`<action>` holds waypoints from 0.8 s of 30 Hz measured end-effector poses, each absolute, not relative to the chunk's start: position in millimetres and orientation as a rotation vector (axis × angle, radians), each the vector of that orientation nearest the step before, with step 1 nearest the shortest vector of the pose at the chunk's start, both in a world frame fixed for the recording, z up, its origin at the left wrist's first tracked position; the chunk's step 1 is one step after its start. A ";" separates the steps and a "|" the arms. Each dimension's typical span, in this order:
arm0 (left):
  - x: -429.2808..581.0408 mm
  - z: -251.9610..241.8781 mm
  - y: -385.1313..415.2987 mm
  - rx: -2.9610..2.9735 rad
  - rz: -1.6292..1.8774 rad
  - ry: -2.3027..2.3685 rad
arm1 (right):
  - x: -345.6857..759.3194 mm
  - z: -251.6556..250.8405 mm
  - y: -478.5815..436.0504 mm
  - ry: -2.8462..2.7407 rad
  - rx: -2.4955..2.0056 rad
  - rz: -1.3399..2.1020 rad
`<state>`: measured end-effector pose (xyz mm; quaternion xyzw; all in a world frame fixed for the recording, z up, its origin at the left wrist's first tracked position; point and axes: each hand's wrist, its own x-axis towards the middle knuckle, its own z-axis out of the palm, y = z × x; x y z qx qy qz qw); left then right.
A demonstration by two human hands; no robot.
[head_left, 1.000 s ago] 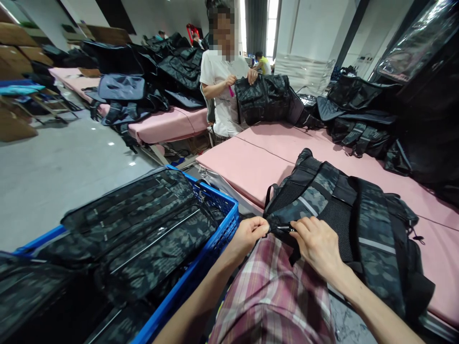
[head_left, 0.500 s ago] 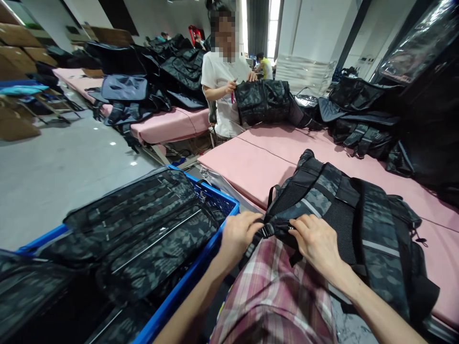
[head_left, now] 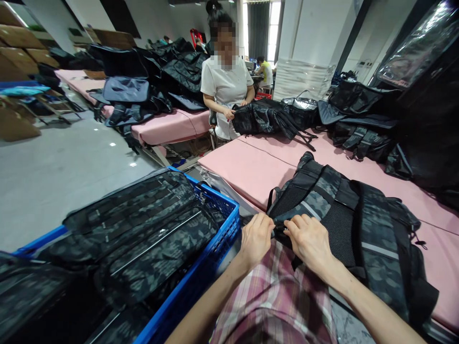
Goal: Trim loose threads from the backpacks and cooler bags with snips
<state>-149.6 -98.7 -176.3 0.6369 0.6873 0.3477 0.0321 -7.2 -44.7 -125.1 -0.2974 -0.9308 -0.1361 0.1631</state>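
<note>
A dark camouflage backpack [head_left: 342, 210] lies on the pink table, its mesh back panel and padded shoulder straps turned up. At its near left edge my left hand [head_left: 257, 237] pinches the end of a shoulder strap. Close beside it, my right hand [head_left: 305, 237] is closed on the black webbing of the same strap. The fingers of both hands cover most of what lies between them, so the strap's buckle is hidden.
To my left, a blue plastic crate [head_left: 224, 229] holds several camouflage bags [head_left: 154, 239]. Across the pink table [head_left: 251, 162] a co-worker [head_left: 227, 79] in a white shirt handles another dark bag [head_left: 258, 119]. More bags [head_left: 362, 119] are piled at the far right.
My left hand has shifted right, closer to my right hand, and now covers the buckle. The co-worker's bag has been lowered and tipped over on the table.
</note>
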 end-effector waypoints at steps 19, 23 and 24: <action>-142.2 -206.4 -118.5 1.871 1.262 1.950 | -5.3 -126.9 -46.1 -2.628 -0.914 -0.237; -144.0 -204.5 -115.2 1.922 1.329 1.908 | 18.3 -125.3 -37.8 -2.337 -0.993 0.424; -147.8 -198.2 -114.0 1.892 1.353 1.853 | 26.7 -124.4 -35.2 -2.216 -1.022 0.558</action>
